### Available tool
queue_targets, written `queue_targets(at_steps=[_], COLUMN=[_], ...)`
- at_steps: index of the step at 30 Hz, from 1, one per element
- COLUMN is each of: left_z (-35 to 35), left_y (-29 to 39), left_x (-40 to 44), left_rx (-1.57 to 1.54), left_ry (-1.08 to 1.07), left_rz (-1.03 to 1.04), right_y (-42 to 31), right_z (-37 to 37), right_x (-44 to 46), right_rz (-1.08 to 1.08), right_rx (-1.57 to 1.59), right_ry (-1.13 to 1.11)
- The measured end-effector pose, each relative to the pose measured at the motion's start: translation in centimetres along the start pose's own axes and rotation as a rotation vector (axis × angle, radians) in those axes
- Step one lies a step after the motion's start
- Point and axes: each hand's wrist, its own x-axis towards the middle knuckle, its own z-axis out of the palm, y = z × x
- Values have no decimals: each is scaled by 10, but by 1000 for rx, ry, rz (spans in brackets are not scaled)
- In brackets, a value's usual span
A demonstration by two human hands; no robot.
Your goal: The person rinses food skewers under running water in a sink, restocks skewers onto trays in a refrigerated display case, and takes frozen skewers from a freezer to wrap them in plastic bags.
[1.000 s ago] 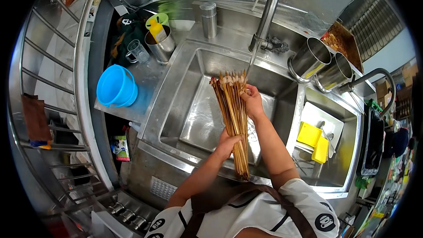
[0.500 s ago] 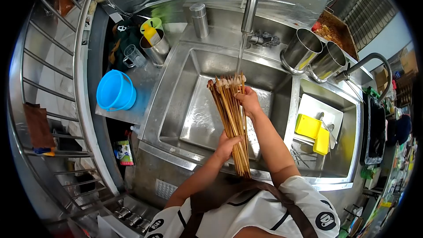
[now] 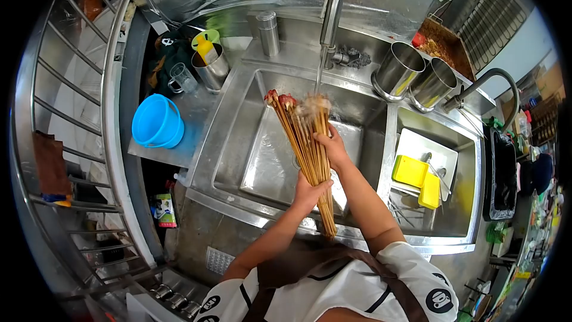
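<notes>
A thick bundle of long wooden skewers (image 3: 305,152) slants over the large steel sink basin (image 3: 241,125). Pale and dark red pieces, apparently meat, sit on the skewers' upper ends. My left hand (image 3: 308,192) is wrapped round the lower part of the bundle. Higher up, my right hand (image 3: 331,148) grips its right side, close below the tips. Water runs from the tall faucet (image 3: 331,18) onto the pale tips, which look blurred by the splash.
A blue bucket (image 3: 158,122) stands left of the sink, near a steel cup (image 3: 211,68) and a glass mug (image 3: 182,77). Two steel cylinders (image 3: 400,68) are at the back right. The right basin holds yellow containers (image 3: 411,171) and a white tray (image 3: 450,155).
The bundle's top has fanned out, with its dark red tips now further left and apart from the pale ones under the water. Both hands keep their hold.
</notes>
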Motion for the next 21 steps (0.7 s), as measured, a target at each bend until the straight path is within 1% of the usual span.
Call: queue_targets(at_steps=[1,3,4,7,8,9,10,11,12,13,15,17,18,19,20,21], left_z=[-1,-4,-5,-3,-4,-7,-8,-9,-9,-9,-7,-7,-10,-14,-17,-18], left_y=[1,2,2,7,4,-1,-3,-6,-6,-7,-3,5,3,1,-1,3], left_x=[1,5,5,3,5,8,11,13,14,14,12,12,14,18,21,20], left_rx=[-2,-156,-177,-170,-169,-103,-36,-37,81,200,196,33,34,-164,-361,-360], left_ry=[0,-58,-49,-31,-31,-14,2,1,31,61,53,12,12,-31,-77,-80], left_rz=[8,-16,-26,4,3,28,53,49,60,70,49,-64,-63,-55,-48,-45], right_y=[-1,-4,-6,-12,-10,-14,-22,-27,-24,-20,-11,-6,-7,-9,-10,-11], right_z=[-3,-7,-7,-8,-13,-6,6,12,11,9,10,10,9,10,9,11], right_x=[0,-3,-3,-7,-4,-8,-14,-18,-10,-7,0,7,9,13,14,15], right_rz=[-6,97,93,315,348,347,193,41,-31,-29,-181,-177,-106,-39,-35,-39], right_rx=[-2,238,236,502,485,486,365,242,105,105,-71,-29,77,182,272,273], right_ry=[-5,-104,-108,-258,-293,-293,-180,-67,-55,-50,5,44,25,4,-43,-43])
